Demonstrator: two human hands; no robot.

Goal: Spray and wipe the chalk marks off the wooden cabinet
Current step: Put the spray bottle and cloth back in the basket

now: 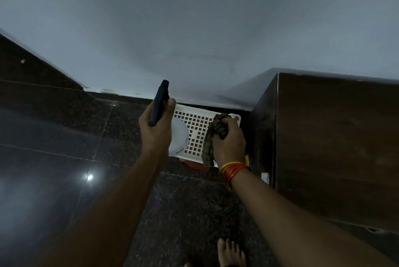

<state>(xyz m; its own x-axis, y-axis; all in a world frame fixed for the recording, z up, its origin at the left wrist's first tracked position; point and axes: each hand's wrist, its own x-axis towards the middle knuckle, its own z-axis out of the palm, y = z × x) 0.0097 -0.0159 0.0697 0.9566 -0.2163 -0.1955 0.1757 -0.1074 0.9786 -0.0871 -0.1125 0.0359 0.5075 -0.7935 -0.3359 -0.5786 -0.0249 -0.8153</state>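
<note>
Cabinet (pixel 336 148): dark brown wood, right of both hands.
Right hand (pixel 230 139): clenched around crumpled cloth (pixel 212 137).
Left hand (pixel 156 128): gripping spray bottle (pixel 159 103).

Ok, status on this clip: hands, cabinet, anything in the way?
Left hand grips dark phone. Right hand bunches green cloth. Wooden cabinet untouched, right. White basket below hands.
</note>
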